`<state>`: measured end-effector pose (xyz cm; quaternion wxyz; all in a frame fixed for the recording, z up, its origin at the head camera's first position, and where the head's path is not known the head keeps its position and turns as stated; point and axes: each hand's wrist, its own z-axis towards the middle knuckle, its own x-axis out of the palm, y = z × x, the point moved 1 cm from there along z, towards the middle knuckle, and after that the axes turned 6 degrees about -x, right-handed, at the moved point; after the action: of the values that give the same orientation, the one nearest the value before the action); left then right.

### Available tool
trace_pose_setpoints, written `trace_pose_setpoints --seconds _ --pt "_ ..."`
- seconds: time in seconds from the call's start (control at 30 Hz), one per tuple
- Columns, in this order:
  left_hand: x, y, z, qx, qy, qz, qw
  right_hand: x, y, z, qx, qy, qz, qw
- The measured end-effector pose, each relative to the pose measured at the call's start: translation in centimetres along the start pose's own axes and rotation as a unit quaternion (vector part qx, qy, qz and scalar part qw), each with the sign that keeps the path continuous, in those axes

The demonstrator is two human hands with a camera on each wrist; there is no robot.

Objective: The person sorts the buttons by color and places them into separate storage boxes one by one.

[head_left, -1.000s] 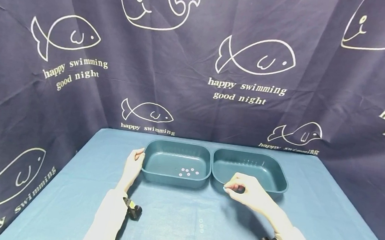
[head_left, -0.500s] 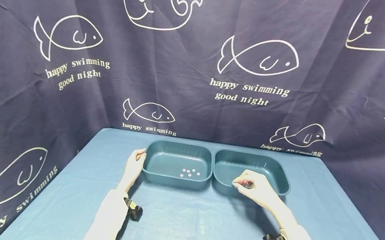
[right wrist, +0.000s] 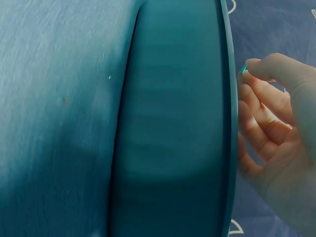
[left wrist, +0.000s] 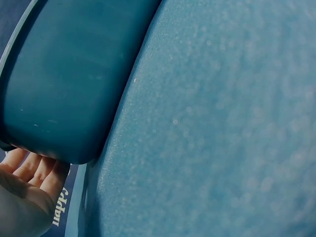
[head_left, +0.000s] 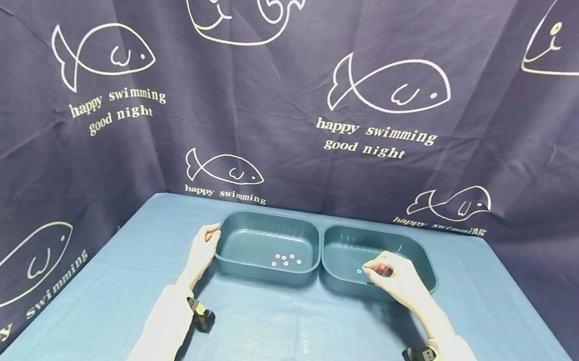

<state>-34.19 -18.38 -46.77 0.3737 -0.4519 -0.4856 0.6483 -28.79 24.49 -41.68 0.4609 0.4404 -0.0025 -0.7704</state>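
My left hand (head_left: 203, 249) holds the left end of the left teal bin (head_left: 265, 271); in the left wrist view its fingers (left wrist: 42, 170) lie against the bin's end wall. Several small pale round buttons (head_left: 284, 257) lie on that bin's floor, toward its right. My right hand (head_left: 396, 277) is over the right teal bin (head_left: 347, 283). Its thumb and index finger pinch a tiny teal button (right wrist: 243, 69), seen edge-on. Just left of those fingertips, a separate teal button (head_left: 359, 271) shows on the right bin's floor.
The bins stand side by side near the back of a blue-covered table (head_left: 252, 329). A few faint, pale round pieces (head_left: 305, 343) lie in a short row in front of them. A dark curtain (head_left: 299, 87) with fish drawings hangs behind and at both sides.
My right hand has moved right and back, from the right bin's front rim to over its inside. A teal button now shows on that bin's floor. The left hand stays put.
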Motion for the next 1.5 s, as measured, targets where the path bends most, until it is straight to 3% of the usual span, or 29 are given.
trace_pose_setpoints --seconds 0.37,0.8,1.2,1.5 --pt "-0.1 0.1 0.1 -0.004 0.003 0.000 1.0000 -0.4 -1.1 -0.2 0.019 -0.019 -0.036 0.999" --pt "-0.1 0.1 0.3 -0.002 0.001 -0.004 1.0000 -0.7 -2.7 -0.6 0.060 -0.002 -0.077 0.995" --pt "-0.1 -0.1 0.2 -0.003 0.001 0.000 1.0000 -1.2 -3.5 -0.8 0.136 0.031 -0.107 0.984" --pt "0.0 0.0 0.1 -0.005 0.002 0.000 1.0000 -1.3 -3.8 -0.9 0.130 0.037 -0.105 0.985"
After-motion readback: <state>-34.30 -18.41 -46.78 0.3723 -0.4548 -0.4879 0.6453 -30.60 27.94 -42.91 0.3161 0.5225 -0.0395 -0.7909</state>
